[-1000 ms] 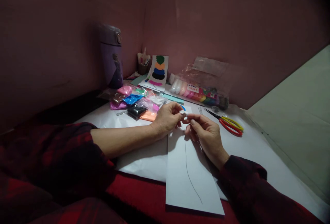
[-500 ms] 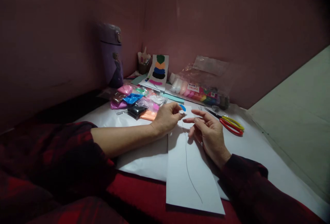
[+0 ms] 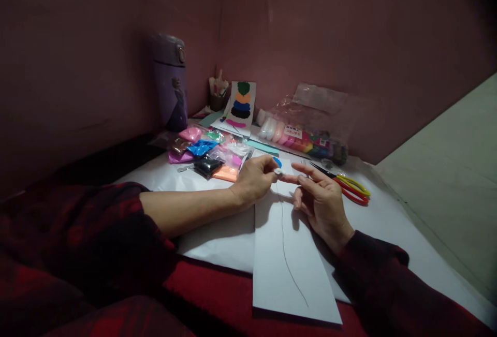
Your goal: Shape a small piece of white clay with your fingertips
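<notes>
My left hand (image 3: pixel 256 177) pinches a small white lump (image 3: pixel 278 171) between thumb and fingertips; it looks like soft modelling clay. Fingers of my right hand (image 3: pixel 320 189) are spread, and one fingertip reaches to the lump from the right. Beneath both hands lies a long sheet of white paper (image 3: pixel 291 275) bearing a thin, wavy pencil-like line. A blue patch (image 3: pixel 277 162) shows near its far end, partly hidden behind my left fingers.
Left of the hands lie several clay packets (image 3: pixel 202 148) in clear plastic. Scissors (image 3: pixel 351 187) with red and yellow handles rest at the right. Behind stand a purple bottle (image 3: pixel 171 86), a card with coloured bands (image 3: pixel 243 101) and a bag of colourful packs (image 3: pixel 298 137).
My right fingertip has come up against the white lump, which now shows more at my left fingertips. The whole view has shifted slightly.
</notes>
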`<action>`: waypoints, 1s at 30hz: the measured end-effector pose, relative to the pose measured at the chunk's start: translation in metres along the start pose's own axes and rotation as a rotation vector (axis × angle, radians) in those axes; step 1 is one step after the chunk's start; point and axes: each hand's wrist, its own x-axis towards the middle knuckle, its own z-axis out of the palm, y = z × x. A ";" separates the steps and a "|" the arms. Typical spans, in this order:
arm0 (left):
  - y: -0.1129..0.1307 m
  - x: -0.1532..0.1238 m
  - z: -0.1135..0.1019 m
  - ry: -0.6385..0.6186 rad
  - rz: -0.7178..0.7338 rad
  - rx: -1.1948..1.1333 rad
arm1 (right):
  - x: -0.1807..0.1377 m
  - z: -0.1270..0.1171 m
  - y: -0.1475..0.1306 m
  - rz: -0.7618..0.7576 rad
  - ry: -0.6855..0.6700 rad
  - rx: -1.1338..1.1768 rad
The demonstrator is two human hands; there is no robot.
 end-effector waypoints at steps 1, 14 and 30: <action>0.000 0.001 0.000 0.039 -0.022 -0.039 | 0.000 0.000 0.000 0.001 0.001 0.004; 0.000 -0.002 0.000 0.046 0.082 -0.025 | 0.000 -0.001 -0.001 -0.007 -0.031 0.016; 0.003 -0.003 0.002 -0.173 0.012 -0.070 | 0.000 -0.001 0.002 -0.066 -0.056 0.029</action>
